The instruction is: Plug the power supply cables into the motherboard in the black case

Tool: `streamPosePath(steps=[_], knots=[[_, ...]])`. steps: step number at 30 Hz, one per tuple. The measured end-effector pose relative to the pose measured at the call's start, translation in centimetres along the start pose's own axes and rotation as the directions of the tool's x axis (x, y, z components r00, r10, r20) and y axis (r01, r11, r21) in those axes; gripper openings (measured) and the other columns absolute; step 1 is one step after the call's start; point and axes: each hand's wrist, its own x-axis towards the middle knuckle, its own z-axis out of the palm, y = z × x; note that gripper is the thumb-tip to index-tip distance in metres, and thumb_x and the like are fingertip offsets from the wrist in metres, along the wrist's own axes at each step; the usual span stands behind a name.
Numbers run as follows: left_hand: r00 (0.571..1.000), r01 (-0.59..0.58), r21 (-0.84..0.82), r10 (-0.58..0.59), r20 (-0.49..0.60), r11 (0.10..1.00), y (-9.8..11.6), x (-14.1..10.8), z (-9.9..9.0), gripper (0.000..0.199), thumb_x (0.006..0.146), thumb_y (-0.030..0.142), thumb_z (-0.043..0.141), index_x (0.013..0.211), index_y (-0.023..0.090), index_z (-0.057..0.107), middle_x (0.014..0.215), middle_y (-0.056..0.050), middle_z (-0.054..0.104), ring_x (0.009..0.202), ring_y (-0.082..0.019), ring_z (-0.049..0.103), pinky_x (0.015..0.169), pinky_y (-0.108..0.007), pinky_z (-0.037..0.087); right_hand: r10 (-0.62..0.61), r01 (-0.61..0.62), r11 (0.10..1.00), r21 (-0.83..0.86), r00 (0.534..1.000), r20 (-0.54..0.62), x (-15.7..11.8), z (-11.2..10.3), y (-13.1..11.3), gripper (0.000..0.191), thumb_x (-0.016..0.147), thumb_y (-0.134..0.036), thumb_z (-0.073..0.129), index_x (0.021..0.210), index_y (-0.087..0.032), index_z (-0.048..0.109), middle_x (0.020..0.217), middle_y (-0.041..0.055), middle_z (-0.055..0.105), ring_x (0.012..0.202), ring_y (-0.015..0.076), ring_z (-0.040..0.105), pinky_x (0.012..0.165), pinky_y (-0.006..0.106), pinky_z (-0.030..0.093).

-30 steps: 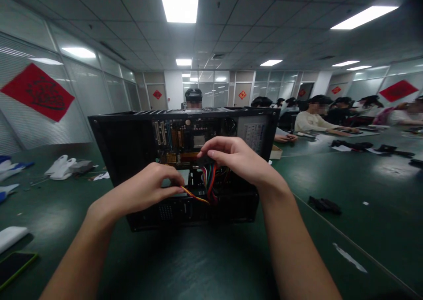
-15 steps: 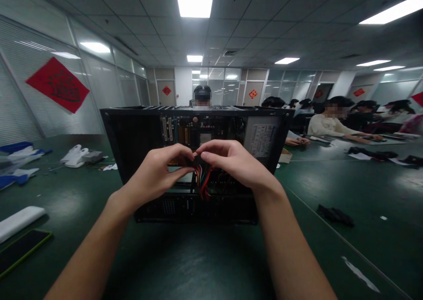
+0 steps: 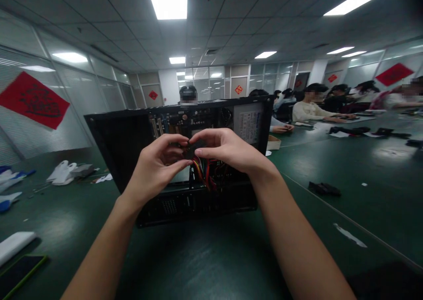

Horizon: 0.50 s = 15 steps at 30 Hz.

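hands: right hand (image 3: pixel 228 150) pinches the dark connector (image 3: pixel 191 151); left hand (image 3: pixel 153 161) curls at its left side, grip unclear.
connector: between both sets of fingertips, before the open computer case (image 3: pixel 228 202); long axis hidden.
wire bundle (image 3: pixel 206 173): drops below it, slightly to the right.
nearer hand: neither clearly; fingertips almost meet.

The left forearm (image 3: pixel 105 240) and right forearm (image 3: pixel 292 223), both bare, angle forward and inward. The left hand (image 3: pixel 155 163) and right hand (image 3: pixel 229 150) curl toward each other, index fingertips (image 3: pixel 183 139) almost meeting (the thumbs (image 3: pixel 203 152) sit lower, also close together).
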Motion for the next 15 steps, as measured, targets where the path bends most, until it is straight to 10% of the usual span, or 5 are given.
streamPosePath(steps=[15], knots=[[0.976,-0.218,0.431,0.209,0.069,0.876,-0.51,0.34,-0.07,0.043,0.076,0.044,0.077,0.109,0.019,0.064,0.096,-0.006,0.069,0.084,-0.02,0.066,0.076,-0.031,0.054,-0.045,0.07,0.923,-0.379,0.996,0.074,-0.79,0.56,-0.68,0.048,0.085,-0.022,0.061,0.133,-0.018,0.055,0.131,0.0082,0.061,0.12,0.0234,0.055,0.106,0.041,0.043]])
